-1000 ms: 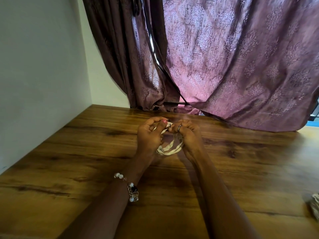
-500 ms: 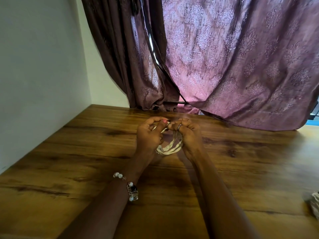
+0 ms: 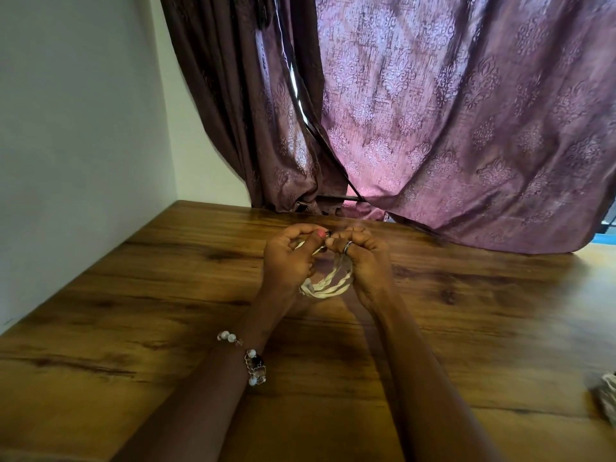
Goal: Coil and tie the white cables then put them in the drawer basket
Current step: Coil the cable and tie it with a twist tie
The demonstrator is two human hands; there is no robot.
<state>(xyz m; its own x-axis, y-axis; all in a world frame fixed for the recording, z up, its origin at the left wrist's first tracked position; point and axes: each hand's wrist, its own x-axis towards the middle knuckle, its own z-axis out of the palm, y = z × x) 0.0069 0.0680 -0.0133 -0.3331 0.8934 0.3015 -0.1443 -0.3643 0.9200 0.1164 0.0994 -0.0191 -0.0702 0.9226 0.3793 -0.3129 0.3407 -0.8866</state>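
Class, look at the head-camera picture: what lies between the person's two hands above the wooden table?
In the head view, the coiled white cable hangs between the left hand and the right hand; both grip its top, where their fingertips almost meet.

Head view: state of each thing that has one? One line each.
white cable: coiled, held above the table between both hands
left hand: gripping the coil, fingers curled at its top
right hand: gripping the coil, fingers curled at its top
curtain: drawn, narrow gap left of centre
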